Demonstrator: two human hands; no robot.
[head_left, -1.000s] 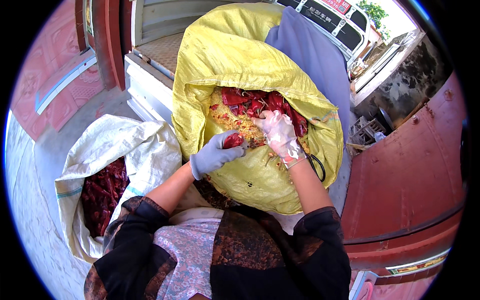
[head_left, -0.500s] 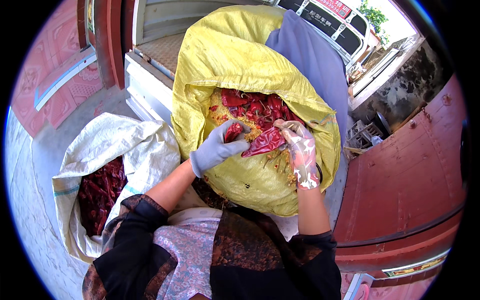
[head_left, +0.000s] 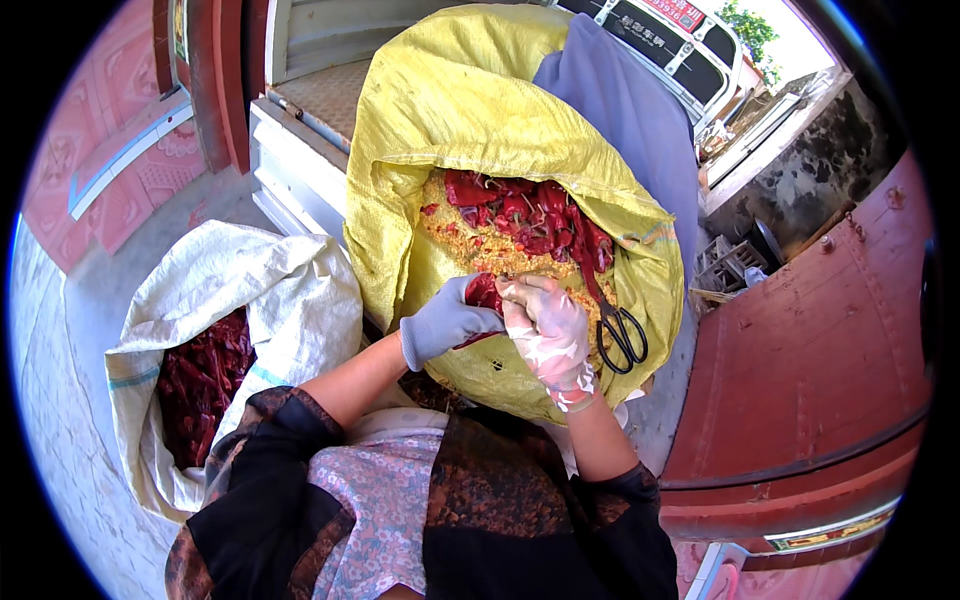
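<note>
My left hand, in a grey glove, is closed around a dried red chili pepper. Against it, my right hand, in a pink and white patterned glove, pinches at the upper end of the chili, and its fingers partly cover it. Both hands are above the near side of the opening of a big yellow woven sack. Inside lie more dried red chilies over a layer of yellow seeds. Black-handled scissors rest on the seeds just right of my right hand.
On the left stands a white woven sack holding dark red chilies. A purple-grey cloth hangs behind the yellow sack, beside a white truck bed. A red metal door rises at the right.
My right hand has moved left and down to meet my left hand, bringing its chili along. The scissors' handles, earlier mostly hidden behind that hand, now show.
</note>
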